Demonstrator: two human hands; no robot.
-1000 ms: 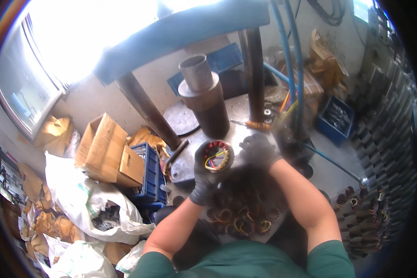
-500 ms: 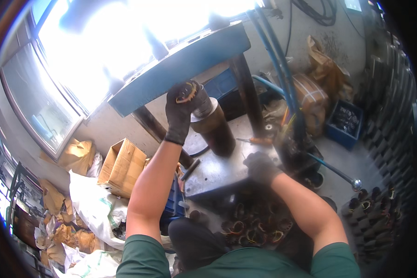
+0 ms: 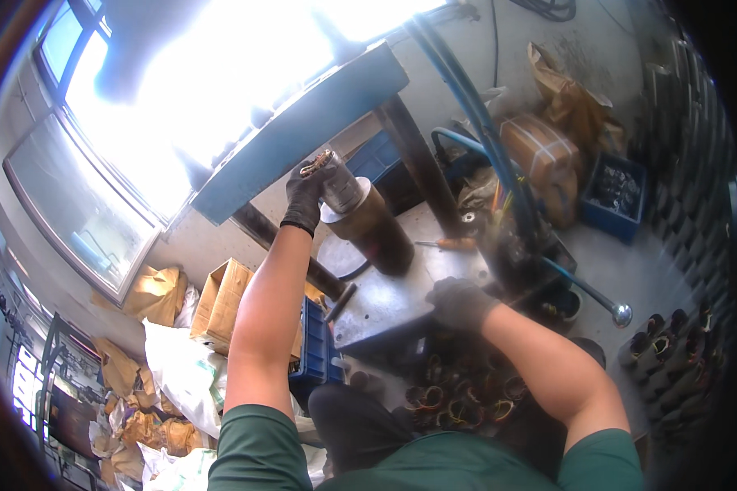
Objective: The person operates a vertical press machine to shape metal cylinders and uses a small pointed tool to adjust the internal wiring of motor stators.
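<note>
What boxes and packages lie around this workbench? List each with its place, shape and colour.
Cardboard box: on the floor left of the left arm, open, tan.
Strapped parcel: right of the blue hoses, boxy, brown with pale bands.
Paper wrapping: behind that parcel, crumpled, brown.
Blue crate: far right, holding dark parts.
White sacks: lower left, crumpled.
</note>
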